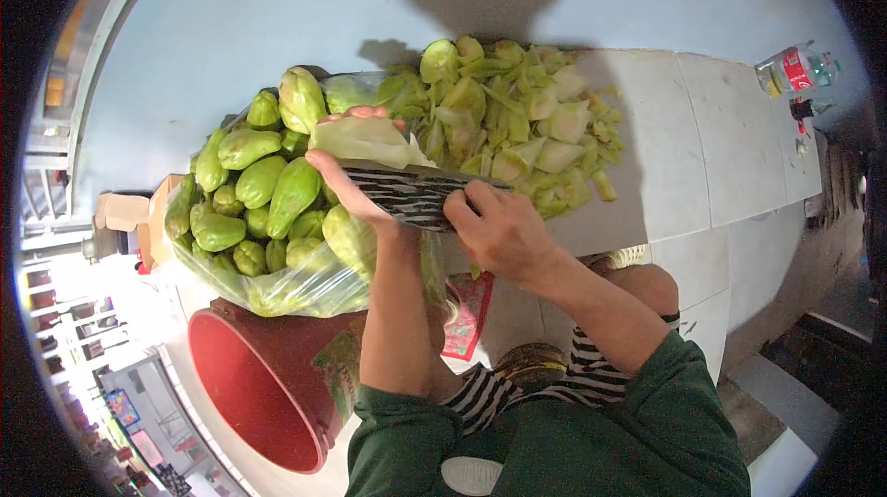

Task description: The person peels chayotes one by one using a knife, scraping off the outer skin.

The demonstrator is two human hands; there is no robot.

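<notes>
My left hand (356, 187) is wrapped round a peeled, pale green chayote (365, 139), its fingertips showing over the far side. Held against the chayote's near side is the broad blade of a knife (407, 197), shiny and covered in striped reflections. My right hand (499, 227) closes round the knife at its right end, and the handle is hidden in the fingers. Behind and to the right lies a heap of pale green peelings and cut pieces (517, 123). Left of my hands, whole green chayotes (261, 181) fill a clear plastic bag (296, 292).
A large red bucket (205, 349) lies tipped below the bag. Pale tiles (665, 127) extend right of the peelings, with plastic bottles (799, 70) at the far right. A cardboard box (157, 220) stands at left. A red patterned item (468, 317) is below my hands.
</notes>
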